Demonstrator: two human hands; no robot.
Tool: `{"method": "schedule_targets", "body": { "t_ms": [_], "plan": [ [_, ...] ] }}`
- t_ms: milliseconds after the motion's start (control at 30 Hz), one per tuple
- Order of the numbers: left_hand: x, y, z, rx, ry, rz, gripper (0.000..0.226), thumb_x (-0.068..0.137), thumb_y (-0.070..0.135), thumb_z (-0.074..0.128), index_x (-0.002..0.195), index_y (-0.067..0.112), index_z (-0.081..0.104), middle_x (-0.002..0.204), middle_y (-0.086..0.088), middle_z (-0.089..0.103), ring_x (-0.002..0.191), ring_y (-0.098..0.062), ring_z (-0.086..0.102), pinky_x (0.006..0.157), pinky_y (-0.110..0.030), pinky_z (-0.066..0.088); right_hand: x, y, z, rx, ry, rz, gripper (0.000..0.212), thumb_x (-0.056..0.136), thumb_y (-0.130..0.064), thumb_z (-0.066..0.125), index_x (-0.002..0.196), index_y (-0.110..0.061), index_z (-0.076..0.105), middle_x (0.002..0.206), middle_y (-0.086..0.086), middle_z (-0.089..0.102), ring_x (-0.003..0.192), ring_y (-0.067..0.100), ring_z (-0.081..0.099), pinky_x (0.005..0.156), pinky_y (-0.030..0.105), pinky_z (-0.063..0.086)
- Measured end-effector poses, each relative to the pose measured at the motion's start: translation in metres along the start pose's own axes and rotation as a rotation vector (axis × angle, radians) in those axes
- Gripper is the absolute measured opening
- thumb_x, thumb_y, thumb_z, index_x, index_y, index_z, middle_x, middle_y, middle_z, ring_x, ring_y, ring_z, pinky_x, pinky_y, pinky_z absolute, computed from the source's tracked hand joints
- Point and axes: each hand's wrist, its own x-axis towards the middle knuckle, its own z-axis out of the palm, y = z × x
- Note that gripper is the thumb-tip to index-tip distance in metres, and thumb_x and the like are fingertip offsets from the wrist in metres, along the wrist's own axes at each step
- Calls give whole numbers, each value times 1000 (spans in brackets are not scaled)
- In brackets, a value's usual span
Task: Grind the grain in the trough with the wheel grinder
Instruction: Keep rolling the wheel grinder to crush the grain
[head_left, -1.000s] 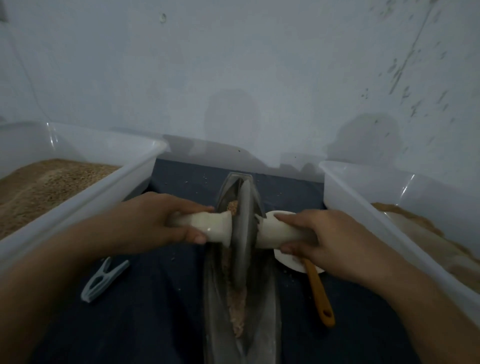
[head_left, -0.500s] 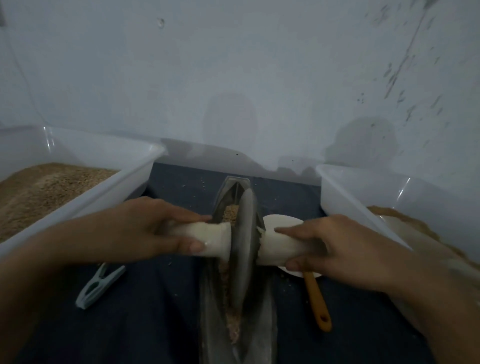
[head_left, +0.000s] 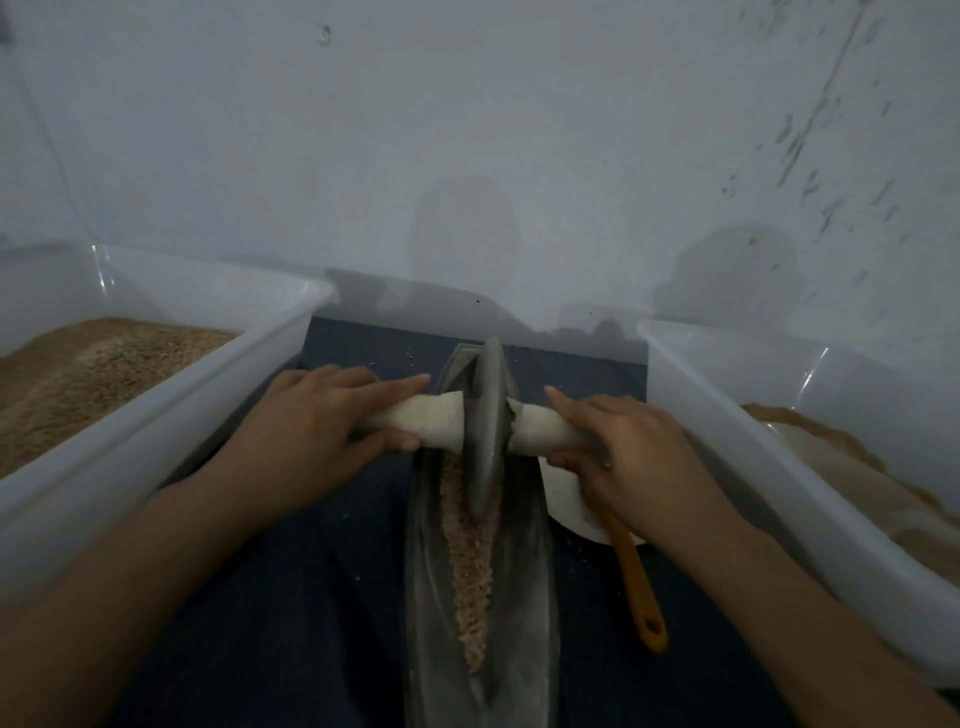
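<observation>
A long grey boat-shaped trough (head_left: 524, 587) lies lengthwise in front of me on a dark cloth. A line of pale brown grain (head_left: 470, 566) runs along its groove. The grey wheel grinder (head_left: 485, 431) stands on edge in the far part of the trough, on a white cloth-wrapped axle. My left hand (head_left: 317, 421) grips the left handle, thumb under and fingers over. My right hand (head_left: 628, 441) grips the right handle the same way.
A translucent bin (head_left: 171, 415) with brown grain stands at the left, and another bin (head_left: 753, 467) with finer brown meal at the right. A white dish (head_left: 563, 499) with an orange-handled tool (head_left: 636, 582) lies just right of the trough. A pale wall rises close behind.
Both hands have rolled the wheel away from me to the far end of the trough, uncovering the line of grain in the near groove. The clothes peg at the left is hidden now.
</observation>
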Motion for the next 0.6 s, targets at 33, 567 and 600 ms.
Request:
{"method": "schedule_targets", "body": {
  "t_ms": [33, 567, 600],
  "plan": [
    [0, -2, -2, -42, -25, 16, 69, 71, 66, 34, 137, 44, 36, 107, 11, 60, 99, -10, 55, 79, -26, 35, 0, 0, -1, -5, -21, -16, 57, 91, -43, 52, 143, -33, 30, 124, -10, 55, 109, 10, 47, 84, 19, 25],
    [-2, -2, -24, -320, -331, -78, 45, 64, 84, 31, 108, 74, 35, 107, 30, 58, 93, 11, 54, 80, -11, 39, -10, -1, -22, 147, -168, 14, 58, 82, -48, 61, 135, -46, 37, 118, -13, 59, 104, 4, 50, 73, 15, 27],
    [-2, -1, -17, -208, -239, -61, 56, 64, 80, 29, 119, 67, 30, 110, 25, 56, 97, 6, 52, 81, -17, 38, -7, -2, -15, 90, -109, 14, 58, 85, -46, 59, 138, -42, 36, 117, -11, 59, 104, 7, 50, 72, 17, 26]
  ]
}}
